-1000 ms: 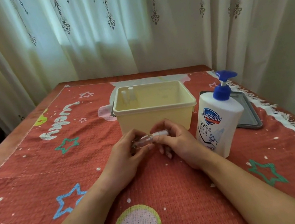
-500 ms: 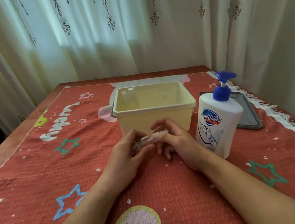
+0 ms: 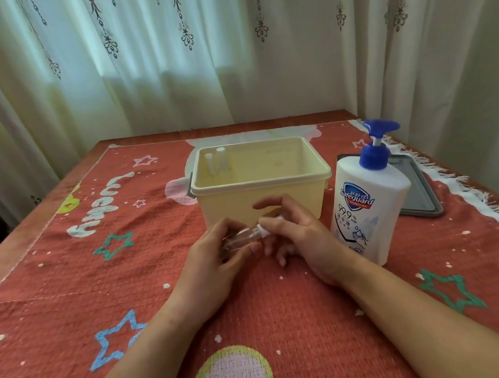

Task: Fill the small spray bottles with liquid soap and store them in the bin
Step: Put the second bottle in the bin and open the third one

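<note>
Little has shifted since the earlier frames: only the right hand has turned a bit on the spray head, and its forefinger is now lifted clear. Just above the middle of the cloth, the left hand curls round the clear body of a small bottle held on its side. The right thumb and fingers pinch its white head. This looks like the unscrewing step ahead of filling, though whether the bottle holds any soap cannot be told. Next the head would need to come off and the bottle be stood upright under the pump of the soap bottle, which stands just right of the hands, toward the right edge. Beyond the hands sits the bin, with two more small bottles upright in its far left corner. A grey lid lies behind the soap bottle.
</note>
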